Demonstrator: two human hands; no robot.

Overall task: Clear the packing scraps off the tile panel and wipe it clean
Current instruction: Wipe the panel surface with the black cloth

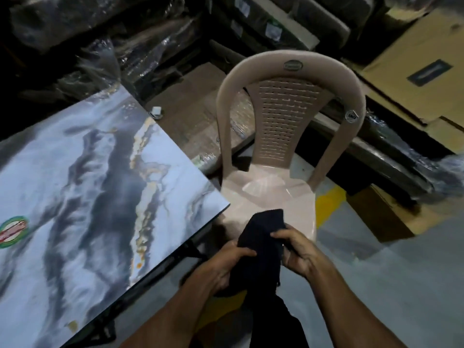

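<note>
Both hands, left hand [227, 266] and right hand [300, 249], grip dark cloth [261, 243].

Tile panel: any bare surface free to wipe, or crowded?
The tile panel is mostly bare; only a round sticker sits near its left edge. The chair seat past its right corner is bare too. Both hands hold the dark cloth.

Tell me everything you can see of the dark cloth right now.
The cloth is dark navy or black, soft knit-looking fabric, bunched and partly folded. The left hand and the right hand both hold it in a grip, in front of the plastic chair, right of the tile panel. Its top edge stands up above the fingers; its lower end hangs down between the forearms. It does not touch the panel.
</note>
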